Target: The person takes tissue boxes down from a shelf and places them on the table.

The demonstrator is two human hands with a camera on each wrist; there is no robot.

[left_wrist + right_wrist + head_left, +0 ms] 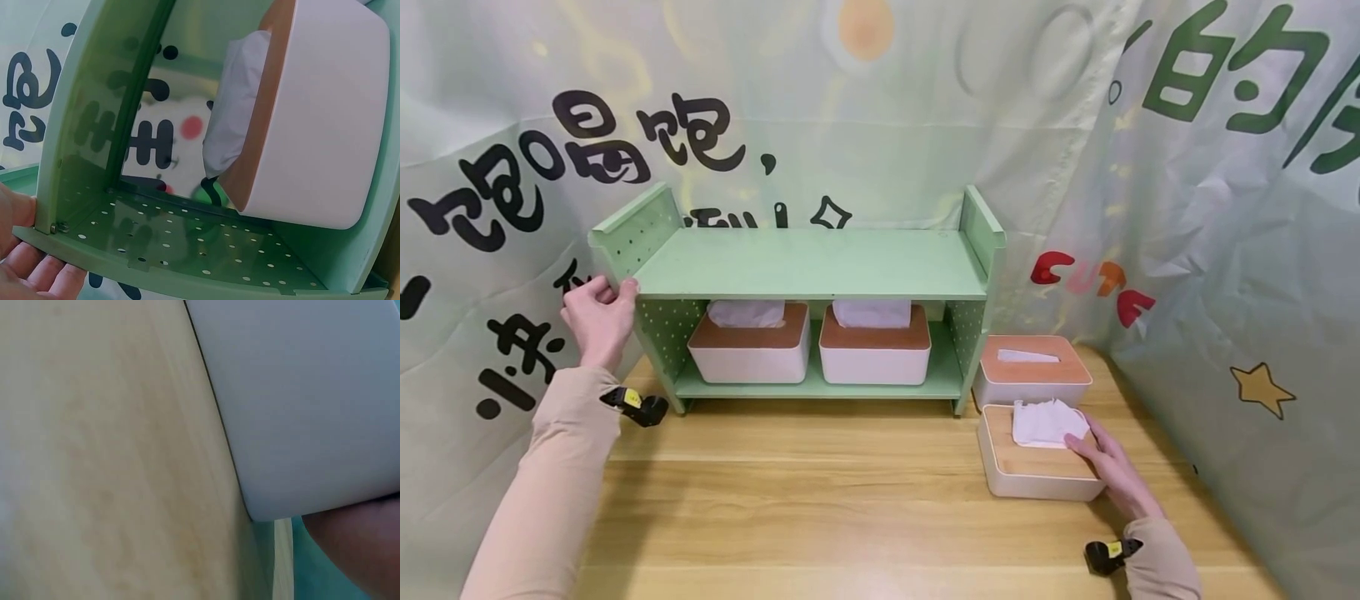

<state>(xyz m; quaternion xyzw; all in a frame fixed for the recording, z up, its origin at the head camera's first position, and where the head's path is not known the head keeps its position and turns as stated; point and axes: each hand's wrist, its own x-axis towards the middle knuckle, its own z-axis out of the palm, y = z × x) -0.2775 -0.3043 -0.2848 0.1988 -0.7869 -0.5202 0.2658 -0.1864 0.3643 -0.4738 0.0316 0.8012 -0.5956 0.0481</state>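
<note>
Head view: left hand [598, 322] at nine o'clock, fingers curled, gripping shelf [808, 263] edge; right hand [1115, 472] at four o'clock, half-spread, thumb on top, gripping tissue box [1017, 458] by its three-o'clock end; tissue box on table [820, 500], second box [1033, 374] at its twelve o'clock

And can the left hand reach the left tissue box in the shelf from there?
Probably not: the left hand is gripping the green shelf, and the holey side panel stands between it and the left tissue box. The shelf's front is open, though.
</note>
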